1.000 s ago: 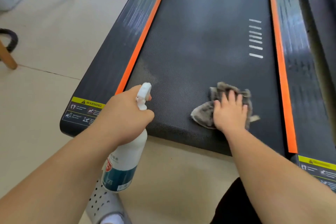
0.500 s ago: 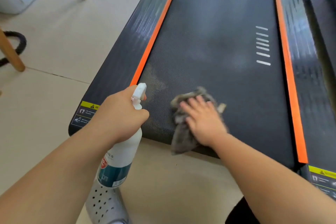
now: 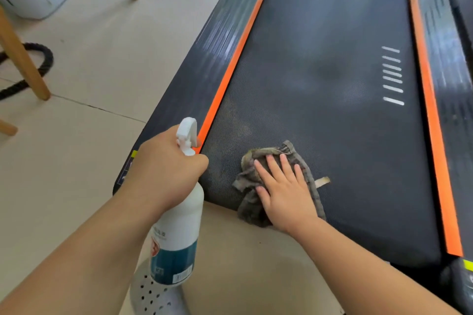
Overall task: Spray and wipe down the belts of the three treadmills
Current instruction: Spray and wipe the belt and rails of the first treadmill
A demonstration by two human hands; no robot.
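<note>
The left hand (image 3: 166, 169) grasps the white plastic spray bottle (image 3: 179, 225) by its neck. At its three o'clock the right hand (image 3: 284, 194), fingers flat, pins the crumpled grey cloth (image 3: 247, 181), soft and likely to bunch, on the black textured belt (image 3: 320, 59).

Hands: left hand (image 3: 166, 169), right hand (image 3: 284, 186), both bare. Forearms (image 3: 89, 250): bare up to the frame edge. Footwear: one pale grey clog (image 3: 153, 299), upper pierced with round holes.

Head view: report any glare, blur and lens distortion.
Head view: streaky glare on the side rail and a soft sheen on the belt; slight wide-angle curving of the orange strip; far rail surfaces look smeared, while the right hand on the cloth is sharp.
</note>
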